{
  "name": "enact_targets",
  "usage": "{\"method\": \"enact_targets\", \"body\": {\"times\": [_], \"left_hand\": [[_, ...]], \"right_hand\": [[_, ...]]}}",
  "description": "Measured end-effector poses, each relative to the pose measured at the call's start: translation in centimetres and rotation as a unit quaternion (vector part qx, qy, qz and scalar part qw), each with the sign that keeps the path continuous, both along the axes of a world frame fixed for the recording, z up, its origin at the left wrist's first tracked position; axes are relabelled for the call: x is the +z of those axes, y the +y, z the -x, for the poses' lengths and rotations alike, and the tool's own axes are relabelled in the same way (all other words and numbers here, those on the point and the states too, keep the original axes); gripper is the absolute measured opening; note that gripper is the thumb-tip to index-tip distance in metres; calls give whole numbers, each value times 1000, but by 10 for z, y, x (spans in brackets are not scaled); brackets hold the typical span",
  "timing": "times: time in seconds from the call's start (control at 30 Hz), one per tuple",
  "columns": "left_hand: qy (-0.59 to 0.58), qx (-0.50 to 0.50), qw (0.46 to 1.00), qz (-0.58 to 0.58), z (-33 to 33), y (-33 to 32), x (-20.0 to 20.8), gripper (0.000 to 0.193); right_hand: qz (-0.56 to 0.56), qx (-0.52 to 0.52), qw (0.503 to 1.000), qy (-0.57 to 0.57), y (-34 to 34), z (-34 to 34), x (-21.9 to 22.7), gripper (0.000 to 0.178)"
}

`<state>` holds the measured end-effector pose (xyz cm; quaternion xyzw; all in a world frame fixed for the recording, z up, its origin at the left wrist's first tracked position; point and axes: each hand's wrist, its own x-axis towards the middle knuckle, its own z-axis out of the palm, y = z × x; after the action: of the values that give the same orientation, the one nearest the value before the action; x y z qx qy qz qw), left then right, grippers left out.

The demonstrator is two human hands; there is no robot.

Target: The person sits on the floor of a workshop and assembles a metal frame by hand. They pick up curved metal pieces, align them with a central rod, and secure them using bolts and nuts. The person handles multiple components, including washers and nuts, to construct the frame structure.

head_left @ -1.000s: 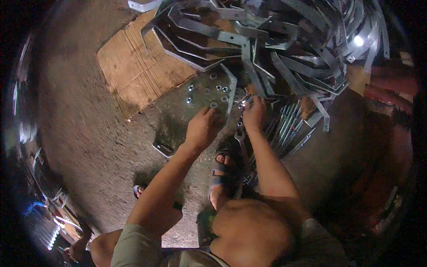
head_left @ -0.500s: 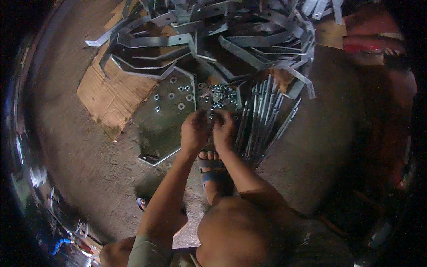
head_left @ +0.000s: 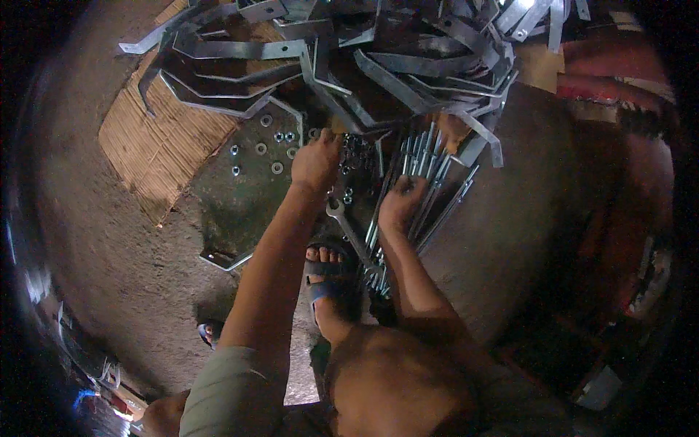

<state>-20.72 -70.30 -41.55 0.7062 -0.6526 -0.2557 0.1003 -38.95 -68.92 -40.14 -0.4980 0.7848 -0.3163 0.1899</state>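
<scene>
My left hand (head_left: 317,162) reaches down to a heap of small nuts and washers (head_left: 354,154). Its fingers are bent together, and what they pinch, if anything, is hidden. To the right, my right hand (head_left: 402,205) lies over a bundle of long thin metal rods (head_left: 435,169), its fingers curled round a rod among them. Between my forearms an open-ended wrench (head_left: 351,234) lies slanted on the ground, its upper jaw beside a few nuts (head_left: 348,195). Loose washers (head_left: 261,148) and nuts (head_left: 235,150) are scattered left of my left hand.
A tangled pile of bent flat metal brackets (head_left: 240,49) covers the far side. Flattened cardboard (head_left: 171,131) lies at the left. My sandalled foot (head_left: 324,269) stands close to the wrench. More metal strips (head_left: 535,22) and red material (head_left: 619,69) are at the far right.
My hands were close together over the front of the nuts. The left has moved forward to the heap, the right across to the rods. The wrench has come into plain view.
</scene>
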Motion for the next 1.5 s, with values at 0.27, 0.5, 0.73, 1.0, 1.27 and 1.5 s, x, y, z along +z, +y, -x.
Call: {"method": "enact_targets", "body": {"times": [0.27,0.5,0.73,1.0,1.27,1.5], "left_hand": [[63,76,989,113,4,12,18,31],[90,14,992,92,-59,135,74,12],[-12,34,985,168,-162,193,203,13],[333,310,863,220,-130,263,367,25],[572,318,662,366,-115,298,392,13],[589,340,583,444,-133,315,426,13]], "right_hand": [[-130,146,941,276,18,24,17,36],[-162,185,928,281,10,34,31,23],[-286,35,953,97,-5,50,20,35],[-17,84,947,-310,-11,22,91,42],[244,420,856,-179,4,-89,394,31],[435,592,676,-64,99,-169,466,22]]}}
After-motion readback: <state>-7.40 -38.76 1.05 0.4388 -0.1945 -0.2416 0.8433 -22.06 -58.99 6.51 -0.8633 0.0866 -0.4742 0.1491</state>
